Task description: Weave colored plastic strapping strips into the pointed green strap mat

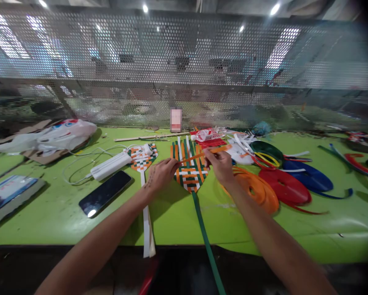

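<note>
A woven piece of green, orange and white strips (191, 180) lies on the green table, narrowing to a point toward me. From that point a long green strip (204, 229) runs over the table's front edge. Across its upper part, both hands hold an orange strip (192, 157). My left hand (163, 171) is closed on the strip's left end at the weave's left edge. My right hand (219, 164) pinches it at the right, with a loose end sticking out past the fingers. Fingertips partly hide the weave's sides.
Left are a smaller woven piece (139, 157) with a white tail, a white power strip (110, 166), a phone (105, 193) and a plastic bag (67, 135). Right lie orange (264, 196), red (290, 188) and blue (313, 176) strip coils. A perforated metal screen (184, 53) stands behind.
</note>
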The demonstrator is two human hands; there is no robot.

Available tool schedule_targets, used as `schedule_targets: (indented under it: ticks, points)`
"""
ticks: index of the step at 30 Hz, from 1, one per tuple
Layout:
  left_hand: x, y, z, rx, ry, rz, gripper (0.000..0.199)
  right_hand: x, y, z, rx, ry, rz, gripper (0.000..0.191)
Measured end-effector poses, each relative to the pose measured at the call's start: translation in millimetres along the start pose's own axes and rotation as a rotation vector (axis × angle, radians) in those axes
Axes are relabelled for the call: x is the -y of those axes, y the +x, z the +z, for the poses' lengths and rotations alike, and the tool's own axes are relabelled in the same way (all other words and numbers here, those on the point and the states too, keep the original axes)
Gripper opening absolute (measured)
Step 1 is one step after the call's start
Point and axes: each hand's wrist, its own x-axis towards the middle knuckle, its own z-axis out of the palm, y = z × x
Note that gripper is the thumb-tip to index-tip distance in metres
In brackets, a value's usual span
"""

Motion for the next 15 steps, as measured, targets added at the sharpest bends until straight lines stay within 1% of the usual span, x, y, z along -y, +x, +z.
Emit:
schedule_targets:
  ticks: [1, 2, 5, 7, 8, 10, 12, 14, 15]
  points:
    - [1.8, 0.9, -0.3, -0.001, -0.004, 0.008, 0.029, 1.6, 0.8, -2.9, 0.013, -0.010, -0.002, 0.028]
    - [2.8, 1.7, -0.5, 0.008, -0.008, 0.026, 0.029, 2.5, 0.6, -4.7, 0.059, -0.029, 0.009, 0.029]
    - [0.6, 2.3, 0.3, 0.072, -0.024, 0.132, 0.029, -0.3, -4.6, -1.6, 0.295, -0.119, 0.064, 0.036]
    - [-4.3, 1.7, 1.6, 0.115, -0.027, 0.207, 0.030, -5.9, -9.0, 4.6, 0.407, -0.178, 0.032, 0.035]
    - [-7.2, 1.8, 2.0, 0.129, -0.023, 0.230, 0.031, -9.0, -10.6, 7.4, 0.427, -0.208, -0.021, 0.032]
    - [-13.2, 4.1, 1.7, 0.133, -0.008, 0.239, 0.034, -14.6, -12.1, 10.2, 0.410, -0.299, -0.180, 0.029]
    - [-18.4, 11.0, 0.1, 0.112, 0.017, 0.206, 0.036, -18.2, -10.7, 7.8, 0.354, -0.415, -0.338, 0.030]
    - [-21.6, 22.4, -0.7, 0.080, 0.039, 0.160, 0.037, -20.1, -6.2, 1.1, 0.261, -0.515, -0.432, 0.033]
    - [-22.4, 29.0, 0.2, 0.064, 0.043, 0.141, 0.036, -21.0, -2.9, -3.3, 0.196, -0.551, -0.445, 0.035]
